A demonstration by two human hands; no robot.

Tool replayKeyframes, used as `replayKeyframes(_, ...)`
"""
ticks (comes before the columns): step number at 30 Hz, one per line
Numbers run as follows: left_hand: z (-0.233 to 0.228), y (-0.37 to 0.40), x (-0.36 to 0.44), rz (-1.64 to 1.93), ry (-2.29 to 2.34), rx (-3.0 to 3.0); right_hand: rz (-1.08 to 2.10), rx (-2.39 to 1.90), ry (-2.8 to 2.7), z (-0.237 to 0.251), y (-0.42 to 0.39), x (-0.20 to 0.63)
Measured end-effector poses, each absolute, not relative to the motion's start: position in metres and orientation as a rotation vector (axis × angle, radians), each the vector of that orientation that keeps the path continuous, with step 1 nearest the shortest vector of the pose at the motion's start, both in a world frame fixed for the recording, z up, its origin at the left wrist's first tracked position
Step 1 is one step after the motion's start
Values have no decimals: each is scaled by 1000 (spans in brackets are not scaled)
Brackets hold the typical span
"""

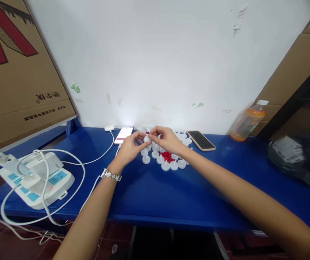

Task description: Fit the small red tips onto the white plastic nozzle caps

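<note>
My left hand pinches a white plastic cap between thumb and fingers, above the pile. My right hand is closed at the fingertips against the upper side of that cap; whatever small piece it pinches is mostly hidden. Under and around both hands lie many white round caps, each with a narrow spout on a flat disc. Among them sits a heap of small red pieces. The far part of the pile is partly covered by my hands.
A lit phone on a cable lies left of the pile, a dark-screened phone right. A power strip with looping white cables occupies the table's left. An orange drink bottle and a dark plastic bag stand right. A white wall rises behind.
</note>
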State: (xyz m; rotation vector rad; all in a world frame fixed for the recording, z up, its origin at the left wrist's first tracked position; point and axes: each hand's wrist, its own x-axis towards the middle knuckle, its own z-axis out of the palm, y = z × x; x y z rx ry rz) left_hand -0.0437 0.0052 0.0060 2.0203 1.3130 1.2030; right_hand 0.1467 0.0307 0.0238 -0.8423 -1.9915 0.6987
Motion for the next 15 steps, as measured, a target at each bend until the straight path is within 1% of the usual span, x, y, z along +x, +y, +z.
replayKeyframes(4, -3, 14, -58, 1218, 1539, 2045, 713, -884, -2086, 26, 58, 120)
replayKeyframes(8, -18, 21, -67, 975, 1769, 2133, 658, -1004, -2321, 18, 74, 104)
replayKeyframes(12, -31, 26, -64, 779, 1791, 2233, 499, -1090, -2486, 16, 84, 108)
replayKeyframes(15, -38, 27, -59, 746, 1743, 2311, 360, -1206, -2385, 17, 96, 117)
